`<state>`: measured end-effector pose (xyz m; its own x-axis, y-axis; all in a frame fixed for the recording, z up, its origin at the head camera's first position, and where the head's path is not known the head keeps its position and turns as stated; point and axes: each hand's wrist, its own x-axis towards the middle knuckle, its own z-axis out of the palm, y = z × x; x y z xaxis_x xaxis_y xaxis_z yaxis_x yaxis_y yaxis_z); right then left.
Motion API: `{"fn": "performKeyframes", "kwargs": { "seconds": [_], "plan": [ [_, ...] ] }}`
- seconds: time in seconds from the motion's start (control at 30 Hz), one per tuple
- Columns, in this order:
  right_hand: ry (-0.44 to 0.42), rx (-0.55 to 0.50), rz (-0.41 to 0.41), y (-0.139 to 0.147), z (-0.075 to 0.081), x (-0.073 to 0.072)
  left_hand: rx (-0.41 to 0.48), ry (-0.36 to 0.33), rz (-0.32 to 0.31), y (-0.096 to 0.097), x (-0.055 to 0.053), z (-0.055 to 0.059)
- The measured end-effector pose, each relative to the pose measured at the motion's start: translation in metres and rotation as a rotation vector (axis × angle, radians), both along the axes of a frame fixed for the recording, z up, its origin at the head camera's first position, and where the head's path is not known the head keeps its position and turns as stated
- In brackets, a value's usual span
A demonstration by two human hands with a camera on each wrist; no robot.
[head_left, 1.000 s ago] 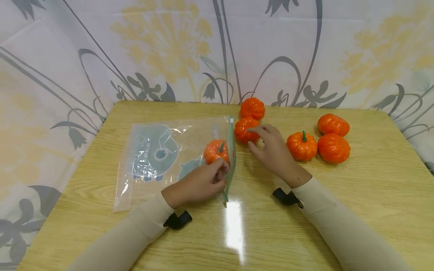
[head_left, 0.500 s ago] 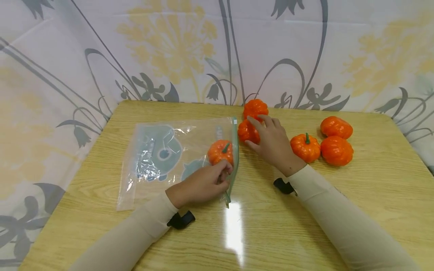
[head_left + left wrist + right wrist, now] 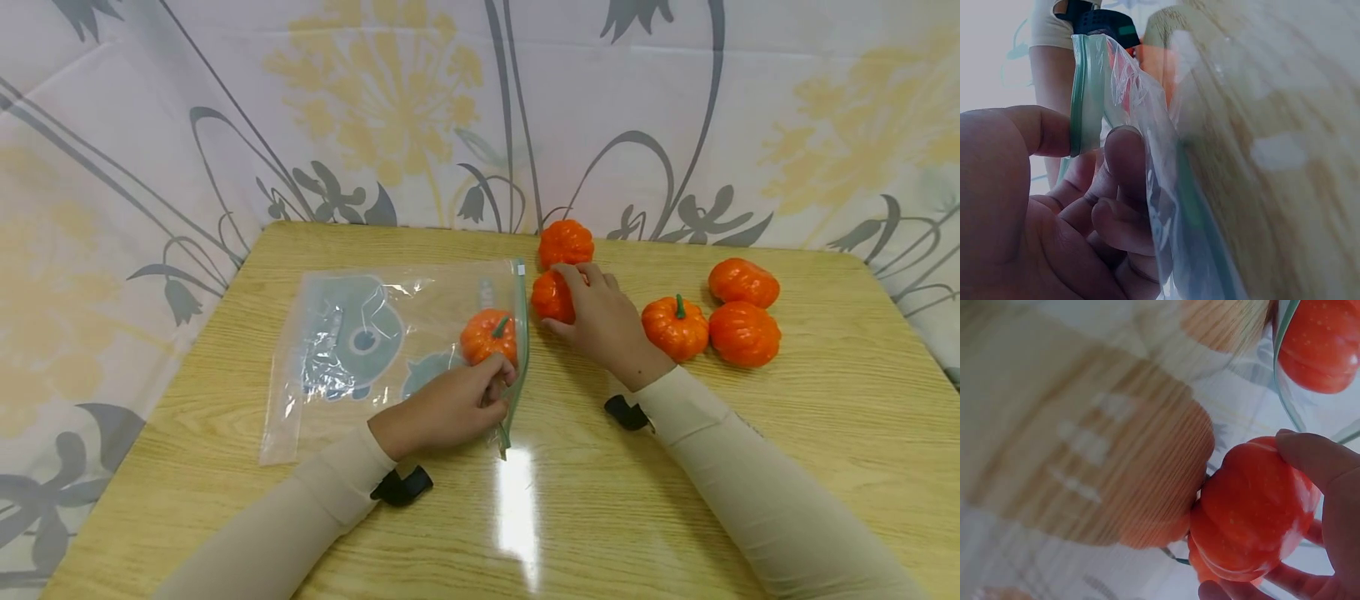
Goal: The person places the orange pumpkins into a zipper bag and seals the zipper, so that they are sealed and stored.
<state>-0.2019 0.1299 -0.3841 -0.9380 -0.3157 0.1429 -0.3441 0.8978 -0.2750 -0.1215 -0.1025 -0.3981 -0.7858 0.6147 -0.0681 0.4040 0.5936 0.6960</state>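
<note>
A clear zip bag (image 3: 427, 292) with pale blue animal prints lies flat on the table, its green zip edge facing right. Inside it, near the mouth, sits one orange toy pumpkin (image 3: 487, 335) with a green stem. My left hand (image 3: 453, 407) holds the zip edge at the near end of the mouth; in the left wrist view, thumb and fingers are at the green strip (image 3: 1088, 94). Just right of the mouth, my right hand (image 3: 609, 327) grips another pumpkin (image 3: 1254, 509), thumb on one side and fingers on the other. A further pumpkin (image 3: 566, 243) stands right behind it.
To the right of my right hand is a pumpkin (image 3: 675, 327) with its stem up. Beside it lie two tipped pumpkins (image 3: 744, 333), close together. The wooden table (image 3: 600, 517) ends at a patterned cloth backdrop (image 3: 420, 108).
My right hand has reached farther over the nearer of the two back pumpkins, and its fingers have closed round it. That pumpkin has shifted slightly right. My left hand keeps its hold on the bag.
</note>
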Motion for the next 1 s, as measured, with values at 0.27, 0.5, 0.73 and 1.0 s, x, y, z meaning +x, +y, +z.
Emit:
{"fn": "performKeyframes", "kwargs": {
  "seconds": [0.27,0.5,0.73,1.0],
  "plan": [
    [-0.026,-0.048,-0.018,0.002,0.002,0.006,-0.004,-0.010,0.007,0.000,0.001,0.001],
    [-0.006,-0.129,-0.031,0.006,0.004,0.015,-0.004,-0.011,0.004,0.000,0.001,0.002],
    [0.011,-0.245,-0.047,0.012,0.006,0.028,-0.009,-0.020,0.001,0.002,0.000,0.003],
    [-0.076,-0.364,-0.004,0.015,0.008,0.033,-0.011,-0.023,0.009,0.002,0.000,0.002]
  ]
}}
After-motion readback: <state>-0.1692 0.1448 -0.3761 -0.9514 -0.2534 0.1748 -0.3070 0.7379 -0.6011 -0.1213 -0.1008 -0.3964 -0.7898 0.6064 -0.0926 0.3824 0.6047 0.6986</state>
